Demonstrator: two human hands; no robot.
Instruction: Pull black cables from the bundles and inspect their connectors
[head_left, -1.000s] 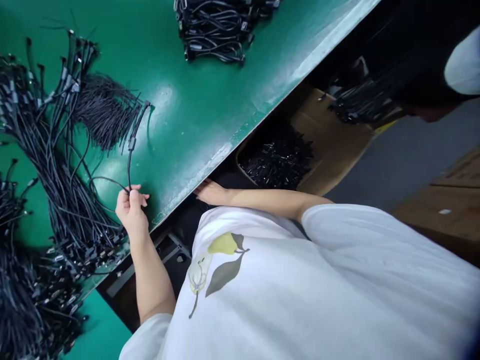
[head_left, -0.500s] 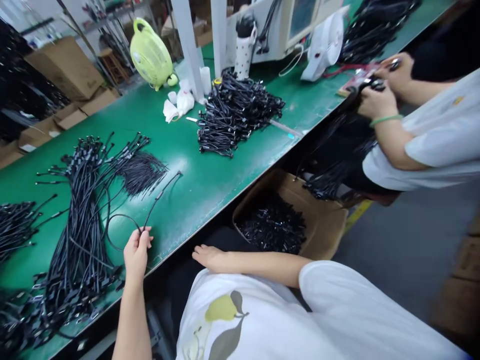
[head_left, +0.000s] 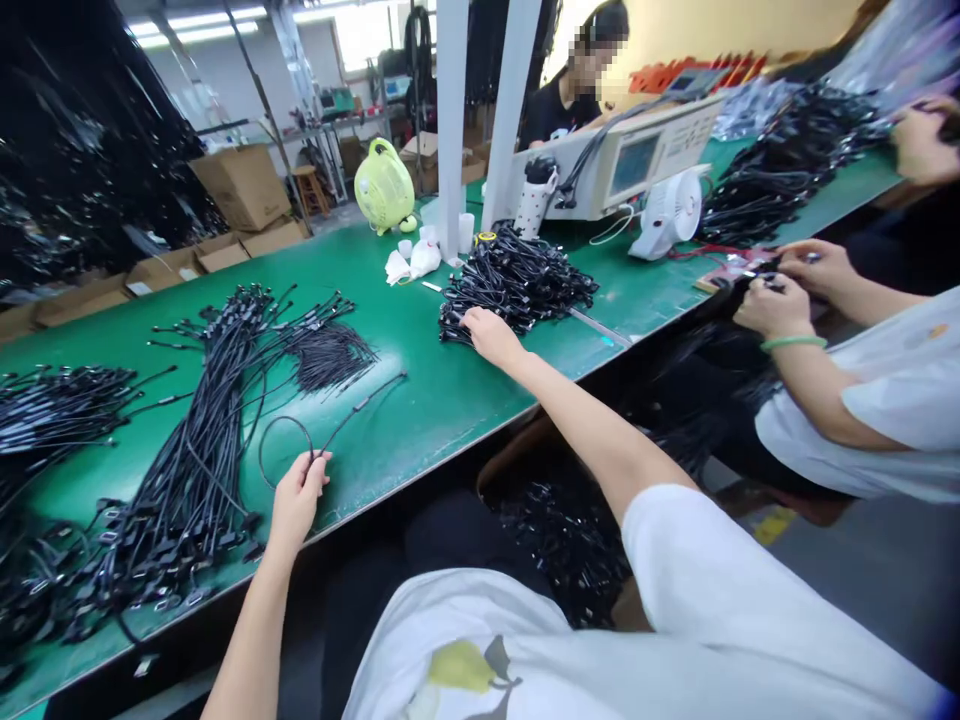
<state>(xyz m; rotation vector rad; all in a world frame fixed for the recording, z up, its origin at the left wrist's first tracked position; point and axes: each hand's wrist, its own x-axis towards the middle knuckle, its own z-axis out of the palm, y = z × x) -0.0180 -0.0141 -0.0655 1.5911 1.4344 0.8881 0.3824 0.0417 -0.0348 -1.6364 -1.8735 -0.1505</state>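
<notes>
left hand (head_left: 296, 500) pinches one looped black cable (head_left: 330, 435) just inside the near edge of the green table (head_left: 420, 400); fingers closed on the loop, the free end with its small connector lying on bare green toward the far right. this grip matches the earlier pictures. changed: right hand (head_left: 487, 335), which half a second ago lay at the near edge of the table below the body, is now stretched far across the table, fingers spread and touching the near side of the small cable pile (head_left: 517, 280); whether it has closed on a cable cannot be told. judgement: one cable is held ready while the other hand goes for the far stock.

room: a wide strip of bare table lies between the held cable and the small cable pile. left of the held cable, the long cable bundles (head_left: 187, 470) crowd the table up to its near edge. under that edge, a cardboard box (head_left: 559, 545) of black parts. beyond the pile, a white post (head_left: 450, 130), a tester (head_left: 637, 160) and a small fan (head_left: 671, 215). a co-worker's hands (head_left: 780, 295) work at the table's right end.
</notes>
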